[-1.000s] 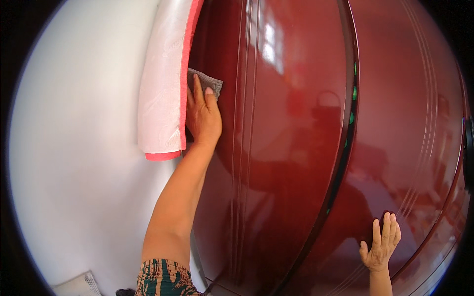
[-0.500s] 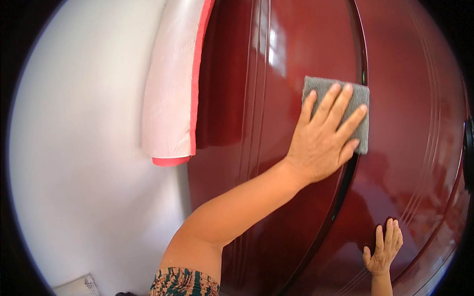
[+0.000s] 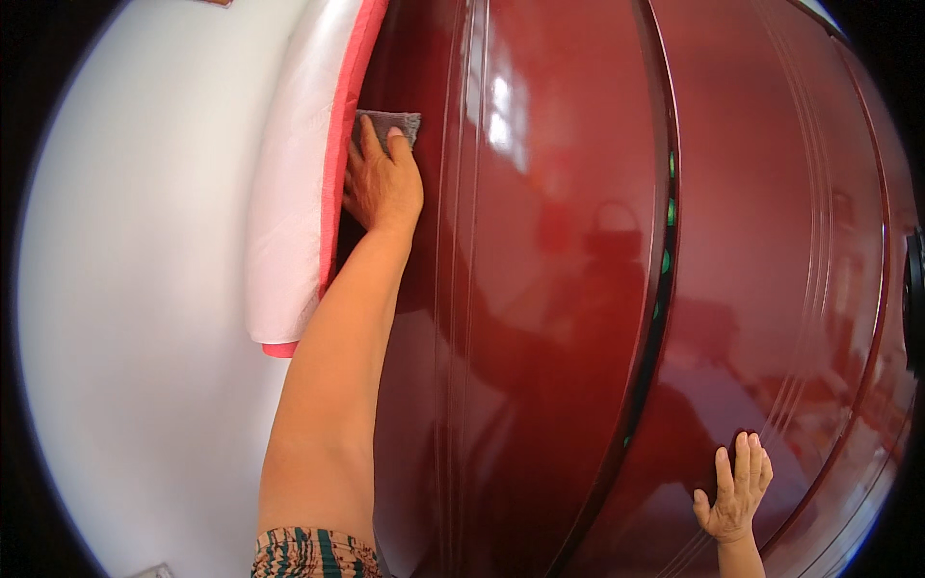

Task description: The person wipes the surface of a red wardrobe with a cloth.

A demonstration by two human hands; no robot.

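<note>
A folded grey cloth (image 3: pixel 407 125) lies against the glossy dark red panel (image 3: pixel 559 289), at its left side. My left hand (image 3: pixel 387 188) holds it there, fingers pointing up and partly hidden behind a pale pink fabric piece (image 3: pixel 289 212) with a red border. Part of the cloth is also out of sight behind that border. Low on the right, my right hand (image 3: pixel 738 493) rests against the neighbouring red panel (image 3: pixel 742 241), fingers stretched upward and thumb out to the left, holding nothing.
A white wall (image 3: pixel 145 289) fills the left side. Between the red panels runs a dark curved gap (image 3: pixel 655 299) with small green spots in it. Thin vertical grooves line both panels, which show reflections. A dark object (image 3: pixel 913 299) sits at the right rim.
My left hand has carried the grey cloth leftward and slightly up, from the dark gap to beside the pink fabric. My right hand stays on the right panel; the whole view has shifted a little.
</note>
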